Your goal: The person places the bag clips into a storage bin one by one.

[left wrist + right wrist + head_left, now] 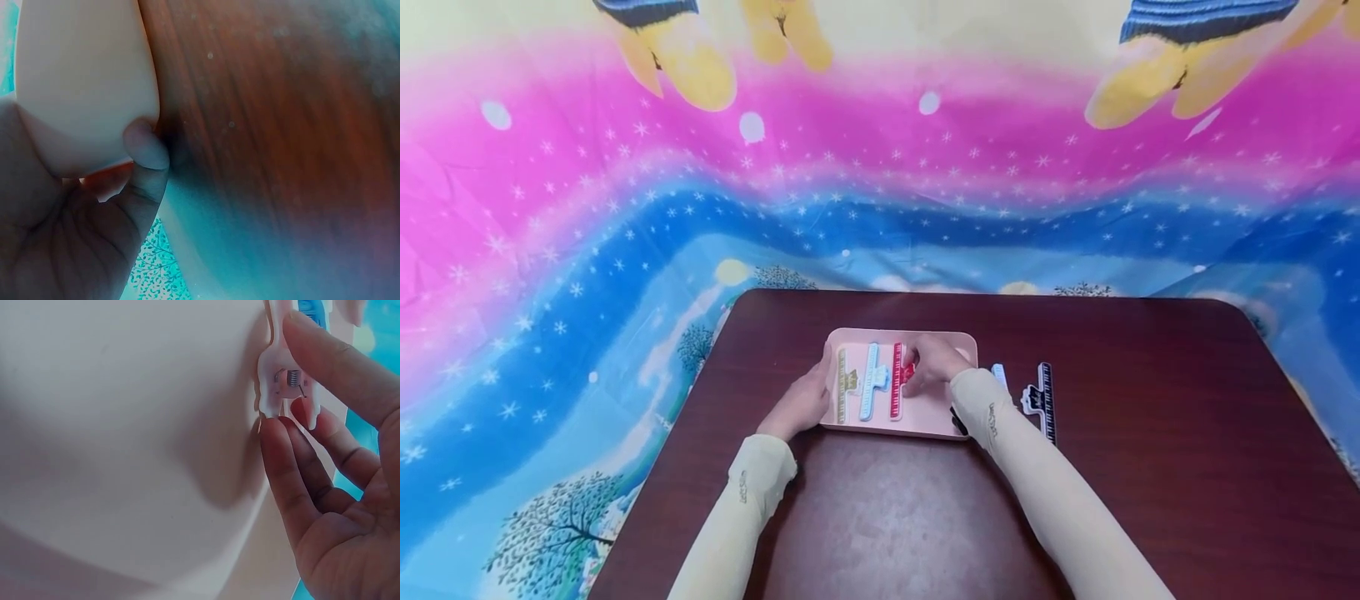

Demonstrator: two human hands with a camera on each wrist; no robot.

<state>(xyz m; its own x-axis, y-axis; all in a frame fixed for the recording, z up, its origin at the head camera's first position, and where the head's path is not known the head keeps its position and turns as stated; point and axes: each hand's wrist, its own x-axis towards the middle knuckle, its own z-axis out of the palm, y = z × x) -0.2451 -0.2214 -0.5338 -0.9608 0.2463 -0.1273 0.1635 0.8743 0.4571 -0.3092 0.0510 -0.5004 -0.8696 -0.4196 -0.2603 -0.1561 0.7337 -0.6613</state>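
My left hand (805, 403) grips the left side of a pale pink tray (934, 415); in the left wrist view a fingertip (145, 145) curls over its edge. Over the tray, my right hand (934, 358) pinches the handle of a red clip (896, 402) with a long ruled bar. The right wrist view shows the metal spring (294, 378) of that clip between thumb and fingers. Left of it in the tray lie a light blue clip (868, 393) and a gold clip (841, 397), bars roughly parallel.
Right of the tray, a black clip (1049, 400) lies on the dark red-brown table (1150, 467). A pale blue clip (998, 375) is partly hidden by the right sleeve (992, 408). Something black (957, 422) shows at the tray's lower right corner. A patterned cloth (880, 200) hangs behind.
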